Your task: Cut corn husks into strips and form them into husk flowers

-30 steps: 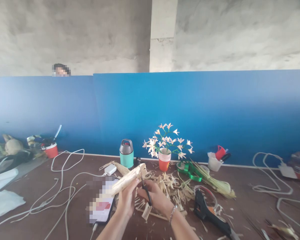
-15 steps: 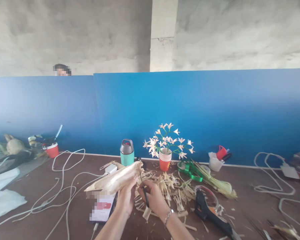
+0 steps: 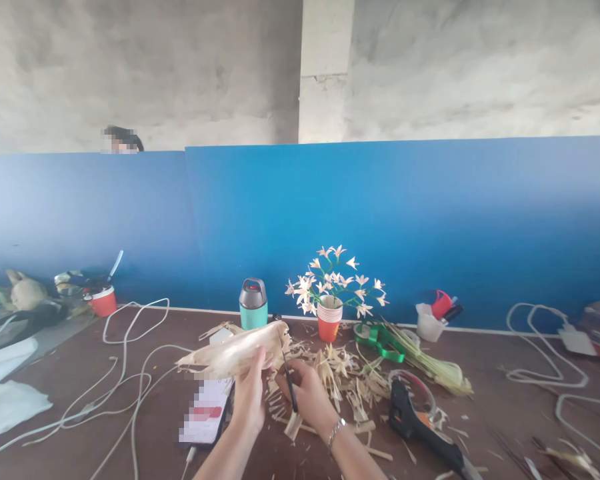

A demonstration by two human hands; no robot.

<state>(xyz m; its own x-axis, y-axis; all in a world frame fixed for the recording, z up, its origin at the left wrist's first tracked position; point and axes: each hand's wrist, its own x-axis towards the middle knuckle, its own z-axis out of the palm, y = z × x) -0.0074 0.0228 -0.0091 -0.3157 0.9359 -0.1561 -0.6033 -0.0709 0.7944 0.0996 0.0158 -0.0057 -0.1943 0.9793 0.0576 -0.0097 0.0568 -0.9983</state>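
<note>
My left hand [image 3: 251, 393] is closed on a broad, pale dried corn husk [image 3: 225, 353], gripping it near its right end with the thumb on top. The husk's ragged tip points left, above a phone [image 3: 207, 410]. In my right hand [image 3: 305, 393] is a slim black pointed tool [image 3: 290, 387], its exact kind unclear. Its thin tip reaches up to the right end of the husk; whether they touch is hard to make out. Cut husk pieces [image 3: 333, 370] lie heaped beside my right hand.
Husk flowers [image 3: 337, 280] on green stems stand in stacked paper cups [image 3: 329, 323]. A turquoise flask [image 3: 253, 313] is at the back. To the right lie green ribbon [image 3: 387, 350], a straw-like bundle [image 3: 445, 373] and a glue gun [image 3: 420, 427]. White cables [image 3: 140, 393] loop across the left.
The husk's left end has risen and turned slightly, showing more of its face. My left hand has shifted a little with it; my right hand has hardly moved.
</note>
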